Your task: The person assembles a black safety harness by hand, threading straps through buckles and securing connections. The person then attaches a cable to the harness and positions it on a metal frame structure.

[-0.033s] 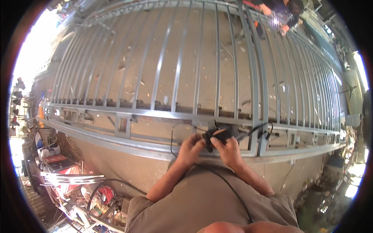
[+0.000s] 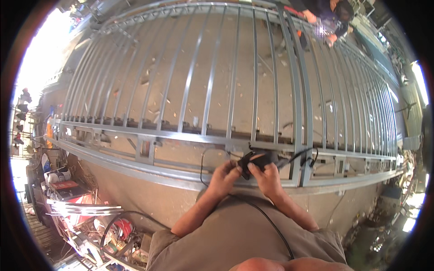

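Observation:
Both hands meet in front of my body, over the near rails of a large grey metal frame with many parallel bars [image 2: 190, 137]. My left hand [image 2: 222, 179] has its fingers closed on the left part of a black object [image 2: 261, 158], whose exact kind I cannot make out. With thumb on top, my right hand [image 2: 269, 179] grips its right part. A black cable [image 2: 264, 212] runs up over my shirt to the hands. Another dark cable [image 2: 296, 156] loops over the frame to the right of them.
Across the frame at the far right, a person [image 2: 341, 11] works beside a bright spark. At the lower left stands a cluttered cart [image 2: 81, 244] with shiny metal rods [image 2: 83, 207] and a red coil [image 2: 124, 228]. Small scraps litter the floor under the bars.
The view has shifted slightly. My hands still hold the black object, which has turned a little between them. The far person's head has come further into view.

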The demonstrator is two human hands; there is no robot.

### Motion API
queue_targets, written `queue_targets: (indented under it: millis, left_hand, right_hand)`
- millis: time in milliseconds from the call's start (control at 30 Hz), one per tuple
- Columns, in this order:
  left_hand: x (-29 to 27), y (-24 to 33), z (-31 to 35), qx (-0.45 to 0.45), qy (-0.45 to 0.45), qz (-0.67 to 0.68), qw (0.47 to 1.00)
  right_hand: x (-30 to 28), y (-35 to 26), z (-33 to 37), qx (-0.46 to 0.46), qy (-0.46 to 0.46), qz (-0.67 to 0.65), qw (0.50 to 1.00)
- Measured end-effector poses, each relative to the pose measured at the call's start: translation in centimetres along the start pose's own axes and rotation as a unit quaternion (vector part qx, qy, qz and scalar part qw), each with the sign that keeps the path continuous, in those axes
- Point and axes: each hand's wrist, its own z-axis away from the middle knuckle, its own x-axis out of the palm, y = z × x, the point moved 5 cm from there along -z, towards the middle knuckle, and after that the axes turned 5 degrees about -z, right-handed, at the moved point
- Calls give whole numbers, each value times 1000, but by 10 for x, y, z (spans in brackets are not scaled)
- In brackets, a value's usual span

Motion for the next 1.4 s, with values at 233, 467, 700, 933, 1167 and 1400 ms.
queue_targets:
  millis: [233, 467, 700, 933, 1167, 1400]
  left_hand:
    - [-4, -6, -8, 59, 56, -57, 995]
    - [-9, -8, -4, 69, 35, -24, 997]
    - [-6, -6, -3, 116, -32, 114, 986]
    - [-7, -7, -2, 59, -52, 96, 992]
    - [-24, -5, -2, 55, 39, -33, 997]
    - [-21, 4, -2, 47, 47, 63, 996]
  right_hand:
    - [2, 15, -1, 37, -16, -25, 999]
    - [6, 13, 0, 51, -60, -38, 996]
    - [13, 18, 1, 159, -57, -250, 953]
    - [10, 22, -1, 84, -57, -69, 992]
    - [18, -1, -6, -80, -91, 184, 975]
    - [15, 30, -6, 210, 6, -132, 969]
